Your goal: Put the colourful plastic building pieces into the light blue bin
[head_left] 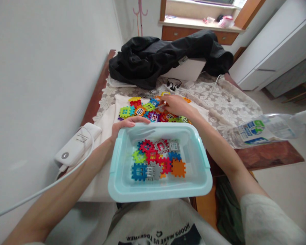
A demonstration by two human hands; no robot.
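The view comes from 1 camera worn on the person's head, facing forward and steeply down. Nearest are the printed T-shirt (153, 224), along the bottom edge (its lettering upside down), and the light-blue plastic basin (160, 195), seen from above, low at the centre. Farther off lies the lace tablecloth (234, 105); the windowsill (193, 25) tops the frame, and a white wall (48, 68) fills its left.

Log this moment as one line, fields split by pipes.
left hand: holding blue tub by far rim | right hand: pinching grey piece at colourful pile | inside tub: toothed pieces, several colours
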